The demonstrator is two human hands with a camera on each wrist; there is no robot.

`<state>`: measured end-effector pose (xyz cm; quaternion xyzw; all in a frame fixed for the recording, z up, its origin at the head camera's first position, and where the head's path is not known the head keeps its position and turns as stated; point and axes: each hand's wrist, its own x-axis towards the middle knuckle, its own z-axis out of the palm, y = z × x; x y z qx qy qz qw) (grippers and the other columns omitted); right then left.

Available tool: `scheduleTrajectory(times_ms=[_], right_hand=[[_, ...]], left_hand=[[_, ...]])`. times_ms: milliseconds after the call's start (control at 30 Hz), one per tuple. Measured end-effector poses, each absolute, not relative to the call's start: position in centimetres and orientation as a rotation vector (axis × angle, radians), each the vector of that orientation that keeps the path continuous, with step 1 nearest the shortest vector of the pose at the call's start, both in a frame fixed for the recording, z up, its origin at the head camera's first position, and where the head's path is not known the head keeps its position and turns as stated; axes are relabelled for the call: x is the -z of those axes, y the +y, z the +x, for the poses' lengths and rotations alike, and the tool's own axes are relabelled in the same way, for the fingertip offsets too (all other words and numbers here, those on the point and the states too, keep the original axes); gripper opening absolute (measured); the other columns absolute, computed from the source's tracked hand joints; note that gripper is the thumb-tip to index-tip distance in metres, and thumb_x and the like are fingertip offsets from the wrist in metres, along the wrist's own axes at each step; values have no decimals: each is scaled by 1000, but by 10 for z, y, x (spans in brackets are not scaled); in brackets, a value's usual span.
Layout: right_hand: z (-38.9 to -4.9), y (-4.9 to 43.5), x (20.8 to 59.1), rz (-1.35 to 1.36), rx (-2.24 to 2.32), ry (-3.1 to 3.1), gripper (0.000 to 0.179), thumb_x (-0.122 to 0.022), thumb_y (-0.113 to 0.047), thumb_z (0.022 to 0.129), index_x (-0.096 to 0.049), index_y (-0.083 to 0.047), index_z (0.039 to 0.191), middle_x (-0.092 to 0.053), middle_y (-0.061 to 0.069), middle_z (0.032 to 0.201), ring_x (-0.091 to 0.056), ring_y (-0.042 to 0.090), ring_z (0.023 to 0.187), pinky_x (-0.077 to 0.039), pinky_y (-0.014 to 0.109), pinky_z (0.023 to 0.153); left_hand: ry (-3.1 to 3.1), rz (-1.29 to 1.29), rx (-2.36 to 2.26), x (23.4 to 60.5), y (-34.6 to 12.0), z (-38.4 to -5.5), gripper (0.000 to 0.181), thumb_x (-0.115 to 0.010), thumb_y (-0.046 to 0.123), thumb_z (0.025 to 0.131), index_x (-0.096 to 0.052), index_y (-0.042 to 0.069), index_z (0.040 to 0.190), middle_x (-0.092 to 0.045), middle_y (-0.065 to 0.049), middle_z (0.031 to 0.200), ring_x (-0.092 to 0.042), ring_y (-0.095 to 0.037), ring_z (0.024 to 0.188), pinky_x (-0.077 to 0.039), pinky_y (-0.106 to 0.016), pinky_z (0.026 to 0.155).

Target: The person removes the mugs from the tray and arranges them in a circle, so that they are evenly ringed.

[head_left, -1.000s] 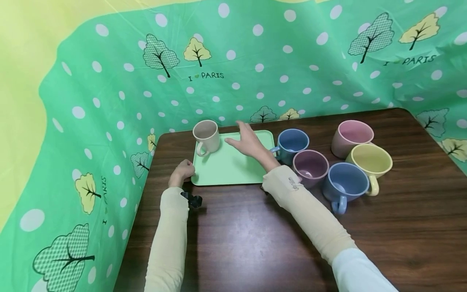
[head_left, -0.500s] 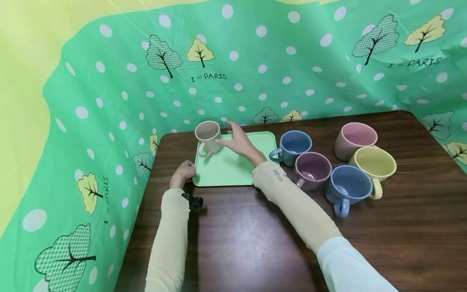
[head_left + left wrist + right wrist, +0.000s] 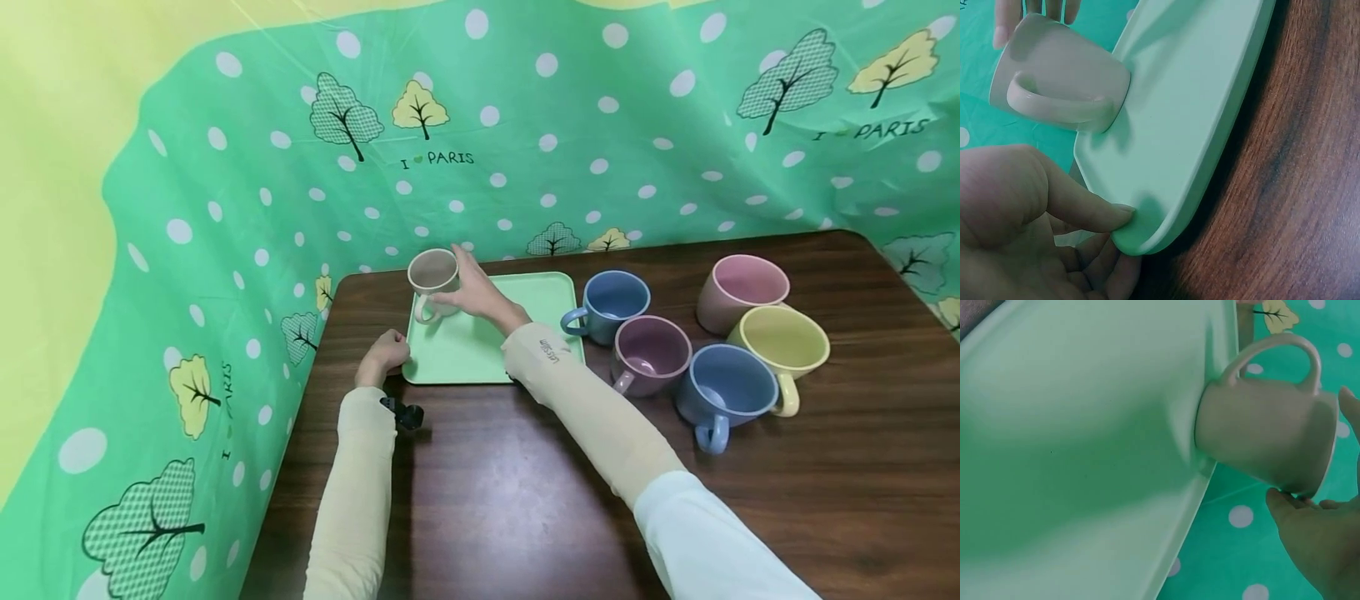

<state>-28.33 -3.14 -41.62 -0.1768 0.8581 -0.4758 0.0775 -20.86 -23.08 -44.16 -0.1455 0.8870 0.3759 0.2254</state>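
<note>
A beige mug [image 3: 435, 279] stands upright at the back left corner of a pale green tray [image 3: 480, 358], its handle toward the person. My right hand [image 3: 476, 292] reaches around the mug near its rim, thumb on the near side, fingers at the far side. In the right wrist view, fingertips [image 3: 1282, 497] meet the mug's side, and the thumb [image 3: 1349, 403] is right at the rim. My left hand [image 3: 385, 354] pinches the tray's front left corner, thumb [image 3: 1110, 215] on top and fingers curled beneath.
Right of the tray stand two blue mugs [image 3: 613, 300] [image 3: 727, 387], a purple mug [image 3: 648, 354], a pink mug [image 3: 738, 287] and a yellow mug [image 3: 783, 342]. A green patterned cloth [image 3: 525, 150] hangs behind the dark wooden table [image 3: 510, 483].
My right hand has moved left across the tray to the beige mug and now reaches around it. The left hand keeps its hold on the tray corner. The head view has shifted slightly.
</note>
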Motion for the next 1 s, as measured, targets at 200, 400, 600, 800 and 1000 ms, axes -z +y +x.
scheduleTrajectory(times_ms=[200, 400, 600, 800, 1000], right_hand=[[-281, -37, 417, -530, 1436, 2601, 104, -76, -31, 81, -5, -8, 153, -9, 13, 159, -21, 32, 144, -27, 49, 113], [-280, -34, 419, -452, 1360, 2766, 102, -77, -39, 77, -15, -10, 152, -23, 17, 150, -27, 32, 137, -33, 48, 109], [-281, -28, 424, -445, 1363, 2753, 96, -79, -44, 74, -28, -9, 148, -30, 15, 138, -33, 27, 125, -37, 45, 104], [-277, -23, 426, -467, 1530, 2613, 86, -80, -39, 74, -31, -5, 136, -38, 14, 134, -44, 27, 123, -39, 43, 102], [-278, -20, 428, -454, 1568, 2581, 105, -81, -40, 72, -17, -10, 149, -34, 15, 144, -41, 27, 130, -37, 44, 105]], left_hand=[[2444, -404, -1017, 442, -230, -209, 14, -37, 8, 90, -41, 5, 102, -42, -9, 101, -44, -21, 84, -38, -29, 69], [2437, -423, -1000, 440, -229, -211, 16, -37, 9, 90, -42, 5, 105, -43, -10, 102, -44, -22, 86, -38, -30, 70], [2432, -427, -1008, 441, -229, -211, 17, -38, 8, 90, -42, 4, 106, -43, -11, 103, -45, -23, 86, -39, -29, 69], [2426, -424, -1032, 442, -229, -210, 14, -38, 7, 90, -41, 4, 103, -42, -10, 102, -44, -22, 82, -39, -30, 69], [2430, -416, -1035, 444, -230, -210, 14, -34, 8, 90, -40, 5, 102, -42, -11, 102, -44, -21, 80, -39, -30, 67]])
